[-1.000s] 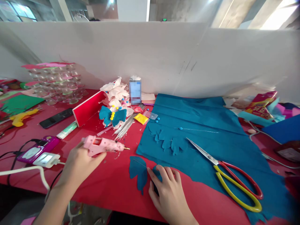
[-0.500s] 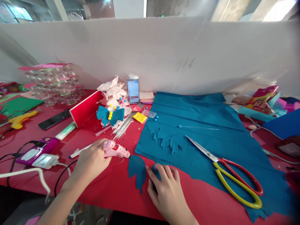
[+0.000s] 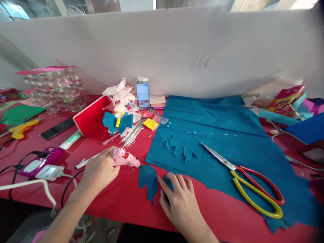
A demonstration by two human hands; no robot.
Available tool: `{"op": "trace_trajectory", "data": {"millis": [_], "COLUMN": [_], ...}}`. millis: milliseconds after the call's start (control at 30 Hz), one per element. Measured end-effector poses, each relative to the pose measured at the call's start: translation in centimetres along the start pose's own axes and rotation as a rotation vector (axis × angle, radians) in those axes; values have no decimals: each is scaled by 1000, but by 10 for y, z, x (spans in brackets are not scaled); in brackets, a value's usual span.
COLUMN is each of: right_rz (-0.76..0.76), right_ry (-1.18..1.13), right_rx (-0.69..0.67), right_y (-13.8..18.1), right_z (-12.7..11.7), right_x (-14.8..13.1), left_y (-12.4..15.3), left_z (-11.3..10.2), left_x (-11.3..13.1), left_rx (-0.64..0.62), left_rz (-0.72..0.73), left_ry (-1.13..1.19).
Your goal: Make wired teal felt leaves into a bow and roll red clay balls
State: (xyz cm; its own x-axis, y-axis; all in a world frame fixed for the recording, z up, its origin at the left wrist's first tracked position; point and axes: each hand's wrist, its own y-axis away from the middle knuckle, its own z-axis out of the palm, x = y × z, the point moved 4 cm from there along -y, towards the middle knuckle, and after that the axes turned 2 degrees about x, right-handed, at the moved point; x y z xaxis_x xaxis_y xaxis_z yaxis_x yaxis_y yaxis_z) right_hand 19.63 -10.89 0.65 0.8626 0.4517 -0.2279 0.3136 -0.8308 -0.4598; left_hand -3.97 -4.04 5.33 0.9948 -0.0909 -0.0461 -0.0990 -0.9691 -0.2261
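Metal wires (image 3: 132, 134) lie just behind pink glue gun (image 3: 125, 159).

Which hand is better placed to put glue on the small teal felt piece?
Probably the left hand: it grips the pink glue gun, whose nozzle points at the small teal felt piece. The right hand lies flat on that piece.

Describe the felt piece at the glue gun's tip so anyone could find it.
On the red table, off the teal sheet's near-left edge, lies a small teal cutout under the right hand. Unlike the cutouts on the sheet, it lies on red, at the pink glue gun's tip.
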Motion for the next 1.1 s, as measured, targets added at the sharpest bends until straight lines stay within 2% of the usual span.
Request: {"op": "trace_trajectory", "data": {"millis": [433, 1100], "right_rz": [-11, -23], "right_ry": [13, 33], "right_rx": [-4, 30], "right_y": [1, 2], "right_z": [0, 3], "right_x": [-1, -1], "left_y": [-1, 3], "left_z": [0, -11], "left_x": [1, 5], "left_rx": [-54, -5], "left_rz": [-17, 33], "left_ry": [-34, -37]}}
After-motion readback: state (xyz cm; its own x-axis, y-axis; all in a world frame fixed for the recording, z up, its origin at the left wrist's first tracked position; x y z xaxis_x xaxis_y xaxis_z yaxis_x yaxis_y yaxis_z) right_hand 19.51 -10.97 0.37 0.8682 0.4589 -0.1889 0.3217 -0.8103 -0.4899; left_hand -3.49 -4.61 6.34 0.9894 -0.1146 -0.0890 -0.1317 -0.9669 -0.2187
